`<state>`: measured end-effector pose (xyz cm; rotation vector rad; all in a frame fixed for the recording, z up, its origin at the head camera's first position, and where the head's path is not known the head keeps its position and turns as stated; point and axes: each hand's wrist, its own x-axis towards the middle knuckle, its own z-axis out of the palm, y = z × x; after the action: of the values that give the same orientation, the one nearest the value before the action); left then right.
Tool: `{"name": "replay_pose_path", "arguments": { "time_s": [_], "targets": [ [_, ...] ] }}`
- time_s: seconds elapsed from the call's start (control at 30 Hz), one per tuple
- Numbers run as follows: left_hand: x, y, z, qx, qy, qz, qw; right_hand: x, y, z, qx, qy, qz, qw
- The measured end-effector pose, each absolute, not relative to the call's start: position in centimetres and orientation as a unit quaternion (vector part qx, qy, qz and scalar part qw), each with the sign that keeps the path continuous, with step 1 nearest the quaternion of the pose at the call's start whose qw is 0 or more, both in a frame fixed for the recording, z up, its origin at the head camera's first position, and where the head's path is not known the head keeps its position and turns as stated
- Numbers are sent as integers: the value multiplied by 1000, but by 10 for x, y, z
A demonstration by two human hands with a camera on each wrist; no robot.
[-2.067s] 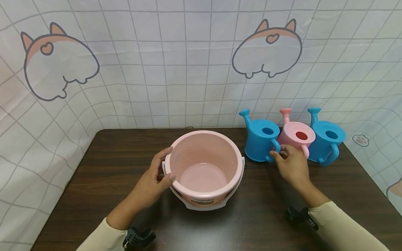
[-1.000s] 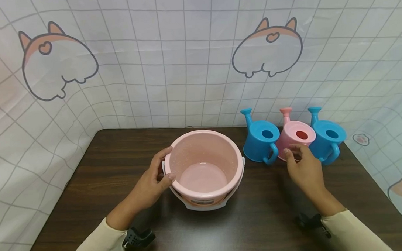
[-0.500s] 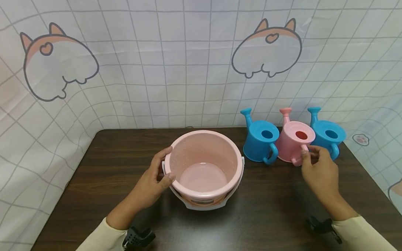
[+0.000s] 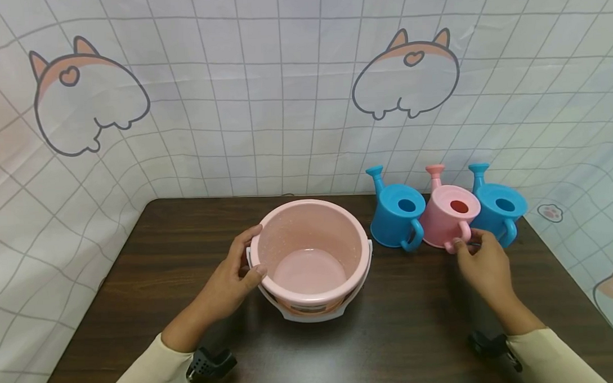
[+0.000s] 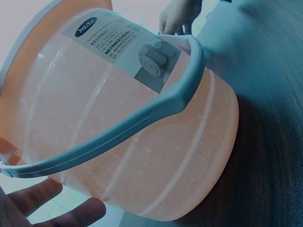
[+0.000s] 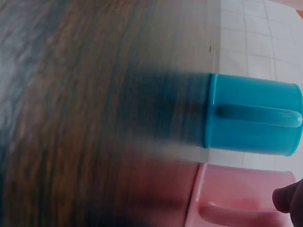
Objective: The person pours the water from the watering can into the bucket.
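A pale pink bucket [image 4: 311,247] stands upright on the table, its white handle [image 5: 128,127] hanging down at the near side. My left hand [image 4: 228,281] rests on its left side, thumb and index fingertip on the rim. Two fingers [image 5: 78,213] lie fairly straight beside the bucket in the left wrist view. A pink watering can [image 4: 446,220] stands between a blue watering can [image 4: 396,216] on its left and another blue watering can [image 4: 499,207] on its right. My right hand [image 4: 486,267] pinches the pink can's handle; some of its fingers are hidden.
A dark wood-grain table [image 4: 382,335] carries everything. Behind it hangs a white grid-patterned cloth [image 4: 263,103] with cartoon animals, wrapping round both sides. The cans stand close together at the table's back right, close to the cloth. Dark wrist cameras sit under both sleeves.
My right hand has gone from the left blue can's handle to the pink can's handle, which has turned to the left. Lately it slid lower on that handle. My left hand stays on the bucket.
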<state>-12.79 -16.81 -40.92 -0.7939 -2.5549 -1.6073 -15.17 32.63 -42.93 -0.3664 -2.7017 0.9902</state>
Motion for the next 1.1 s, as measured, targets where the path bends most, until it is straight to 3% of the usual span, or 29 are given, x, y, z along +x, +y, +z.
{"name": "replay_pose_path", "arguments": {
  "time_s": [0.2, 1.1],
  "targets": [
    [-128, -168, -410, -258, -814, -520, 11, -155, 325, -437, -134, -930, 329, 99],
    [-128, -168, -409, -255, -818, -516, 12, -157, 329, -439, -140, -919, 319, 185]
  ]
}}
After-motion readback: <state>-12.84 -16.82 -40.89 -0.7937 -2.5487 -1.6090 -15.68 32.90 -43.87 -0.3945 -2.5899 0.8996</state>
